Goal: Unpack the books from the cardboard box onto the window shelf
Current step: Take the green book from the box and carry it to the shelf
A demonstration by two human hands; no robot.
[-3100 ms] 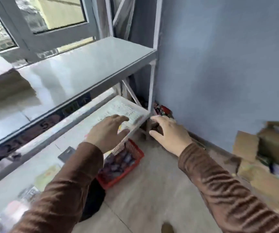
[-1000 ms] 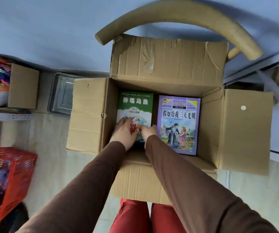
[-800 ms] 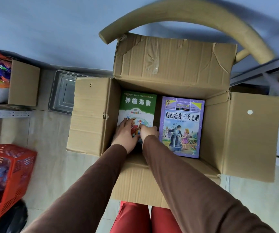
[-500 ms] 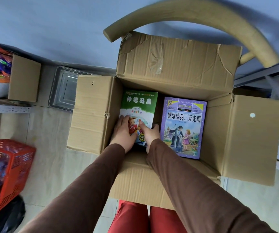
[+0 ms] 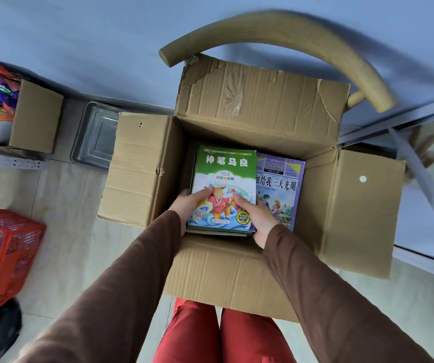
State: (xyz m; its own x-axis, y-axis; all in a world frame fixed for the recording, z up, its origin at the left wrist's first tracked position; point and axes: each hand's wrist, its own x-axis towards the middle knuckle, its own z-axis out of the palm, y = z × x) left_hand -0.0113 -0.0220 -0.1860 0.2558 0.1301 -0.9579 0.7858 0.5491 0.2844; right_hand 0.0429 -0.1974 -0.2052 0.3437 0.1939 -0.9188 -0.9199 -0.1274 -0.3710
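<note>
At your far left, a red mesh basket [image 5: 3,254] sits on the floor, and above it a small cardboard carton [image 5: 36,116] holds colourful packets whose printing is too blurred to read. Just right of that, a clear plastic tray [image 5: 96,134] lies on the floor against the blue wall.

The open cardboard box [image 5: 236,271] stands in front of your knees, all four flaps spread out, with a curved wooden chair back [image 5: 302,45] arching behind it. Your left hand [image 5: 188,205] takes the near left edge of a stack of green books [image 5: 225,189], thumb lying on the top cover and fingers under the side. The cover carries the white title 神笔马良 on a green band, a cartoon figure in red, a QR code at the lower left and a round green-and-black badge at the lower right whose small text you cannot make out. Your right hand [image 5: 259,216] closes its grip on the near right corner of the same stack, thumb on top. The stack is inside the box, overlapping the purple book [image 5: 284,187], which lies flat beside it; the visible part of its title reads 如给我三天光明.
</note>
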